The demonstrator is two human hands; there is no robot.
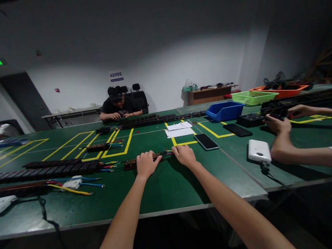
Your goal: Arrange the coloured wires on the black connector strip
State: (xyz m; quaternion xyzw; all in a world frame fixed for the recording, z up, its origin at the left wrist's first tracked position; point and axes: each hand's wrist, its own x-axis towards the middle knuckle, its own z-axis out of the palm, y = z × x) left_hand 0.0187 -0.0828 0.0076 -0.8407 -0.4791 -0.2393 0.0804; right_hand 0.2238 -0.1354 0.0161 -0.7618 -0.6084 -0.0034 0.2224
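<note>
My left hand (147,165) is closed over a short dark strip (130,164) with copper-coloured lines, which lies flat on the green table. Thin coloured wires (168,152) come out of the strip's right end. At those wires, my right hand (185,155) has its fingers bent together in a pinch; the fingertips are partly hidden. A similar short strip with wires (98,147) lies farther back on the left. To the right of my right hand is a phone (206,141), and behind the hands are white papers (179,130).
Long dark strips (65,168) with loose wire ends lie on the left. A blue bin (225,111), a green tray (253,97) and a white power bank (259,151) are on the right. A co-worker's hands (278,122) work there; another person (120,106) sits opposite.
</note>
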